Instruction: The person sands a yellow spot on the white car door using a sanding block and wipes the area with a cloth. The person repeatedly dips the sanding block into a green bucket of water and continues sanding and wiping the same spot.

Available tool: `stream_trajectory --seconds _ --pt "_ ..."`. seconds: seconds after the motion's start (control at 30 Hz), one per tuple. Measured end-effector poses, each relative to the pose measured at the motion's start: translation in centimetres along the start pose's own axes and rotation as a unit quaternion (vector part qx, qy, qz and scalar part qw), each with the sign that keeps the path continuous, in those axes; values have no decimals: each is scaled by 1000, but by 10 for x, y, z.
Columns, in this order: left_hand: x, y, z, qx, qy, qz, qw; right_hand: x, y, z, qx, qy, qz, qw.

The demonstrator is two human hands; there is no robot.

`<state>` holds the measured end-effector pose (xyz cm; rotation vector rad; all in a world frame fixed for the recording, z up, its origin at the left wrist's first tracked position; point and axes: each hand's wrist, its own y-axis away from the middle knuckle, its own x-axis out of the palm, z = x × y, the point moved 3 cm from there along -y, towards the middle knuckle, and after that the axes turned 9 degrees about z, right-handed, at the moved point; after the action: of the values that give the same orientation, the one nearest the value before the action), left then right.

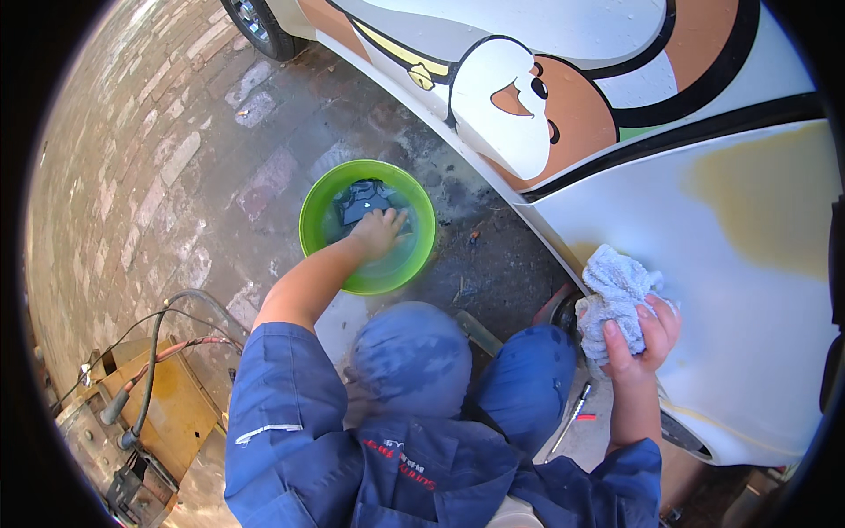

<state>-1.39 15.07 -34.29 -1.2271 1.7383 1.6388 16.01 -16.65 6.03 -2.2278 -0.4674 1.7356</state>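
My left hand reaches into a green bucket of water on the ground, fingers bent and apart over a dark flat piece lying in it. My right hand grips a crumpled pale cloth against the white car panel. The panel has yellowish patches, and a cartoon animal decal covers the body beside it. My two knees in blue trousers are below the bucket.
Worn brick paving surrounds the bucket. A car wheel is at top left. At lower left sits yellow metal equipment with hoses. A slim silver tool and a small red piece lie by my right knee.
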Motion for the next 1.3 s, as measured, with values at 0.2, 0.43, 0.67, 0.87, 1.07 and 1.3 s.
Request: stream_trajectory --seconds 0.2,0.43,0.67,0.87,1.07,1.3 --pt "24 -2 2 46 -182 -21 982 18 -12 12 -11 -53 12 998" --pt "19 -10 13 82 -75 -29 993 26 3 21 59 -101 -10 993" --pt "-102 61 -8 -41 132 56 989 11 37 11 86 -78 -27 993" --pt "-203 125 -59 37 64 -314 947 0 61 10 148 -66 -44 986" --pt "-260 61 -154 256 -265 -583 724 -1 72 20 148 -48 -71 985" --pt "-283 51 -211 358 -339 -518 699 -11 117 19 216 -28 -18 976"
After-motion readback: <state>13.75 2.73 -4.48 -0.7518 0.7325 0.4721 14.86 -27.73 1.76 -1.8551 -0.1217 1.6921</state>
